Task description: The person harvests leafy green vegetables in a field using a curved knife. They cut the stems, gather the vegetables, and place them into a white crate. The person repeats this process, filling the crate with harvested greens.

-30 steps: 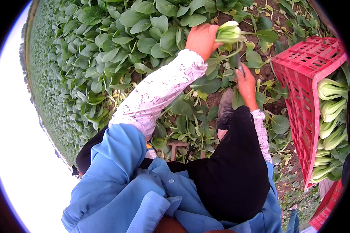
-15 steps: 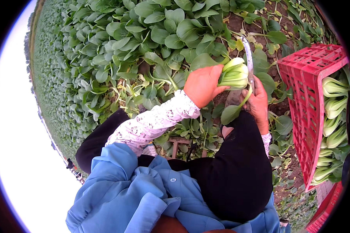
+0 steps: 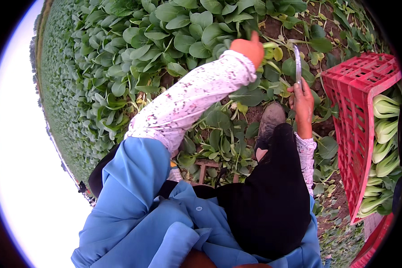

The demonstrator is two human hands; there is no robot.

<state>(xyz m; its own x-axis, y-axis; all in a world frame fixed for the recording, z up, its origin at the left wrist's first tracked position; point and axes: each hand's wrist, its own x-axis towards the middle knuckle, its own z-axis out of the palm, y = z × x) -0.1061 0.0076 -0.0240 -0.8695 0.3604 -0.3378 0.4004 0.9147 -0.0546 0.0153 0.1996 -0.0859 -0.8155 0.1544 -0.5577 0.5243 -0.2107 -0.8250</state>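
Observation:
My left hand [image 3: 249,51] is stretched forward to the edge of the leafy row, its fingers closed round a bok choy [image 3: 270,51]. The pale stalk end pokes out to the right of the hand; most of the leaves are hidden or blurred. Whether this is the same head as before, I cannot tell. In my right hand [image 3: 303,107], above my right shoe, is a knife with a narrow, slightly curved blade [image 3: 298,64]. Its tip points away from me, apart from the bok choy.
A red plastic crate [image 3: 355,125] on the right holds several bok choy [image 3: 385,131], stalk ends facing me. Dense green plants [image 3: 116,62] fill the left and far side. Cut leaves litter the soil round my shoe [image 3: 271,118]. Part of another red crate [image 3: 374,243] shows at lower right.
My left hand has moved forward, away from my right hand and the knife. The right hand has shifted slightly right and nearer; the loose leaf stalk beside it is gone from there.

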